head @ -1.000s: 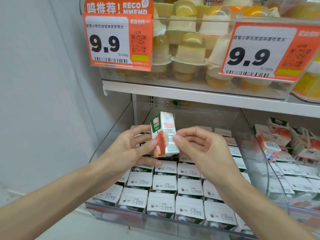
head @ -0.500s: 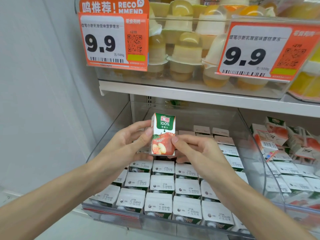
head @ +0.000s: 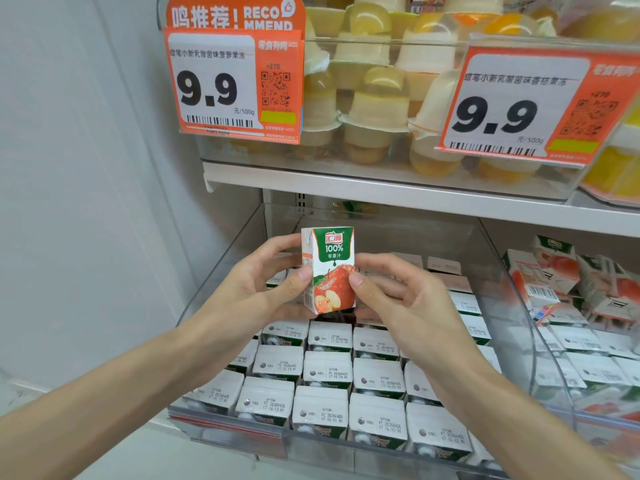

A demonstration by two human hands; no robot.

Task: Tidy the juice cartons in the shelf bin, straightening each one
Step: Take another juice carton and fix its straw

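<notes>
Held up between both hands: a small rectangular apple-juice carton, green band on top and red apple printed below (head: 329, 270). Pinched at its left edge by the thumb and curled fingers of the left hand (head: 256, 289), and at its right edge by the thumb and fingers of the right hand (head: 405, 299). Both hands closed lightly on the cardboard, neither spread wide.

Turned since a second ago from edge-on to printed face forward, and now standing upright. Hovering just above the middle-back of the clear plastic shelf bin (head: 502, 306), over the rows of white-topped cartons (head: 329, 372) packed upright beneath.

Probable meaning: orientation settled, ready to go down. Seemingly a dark gap directly below, likely its slot, though partly hidden by the hands. Left to do for this one: lowering straight in, squared with its neighbours.
</notes>
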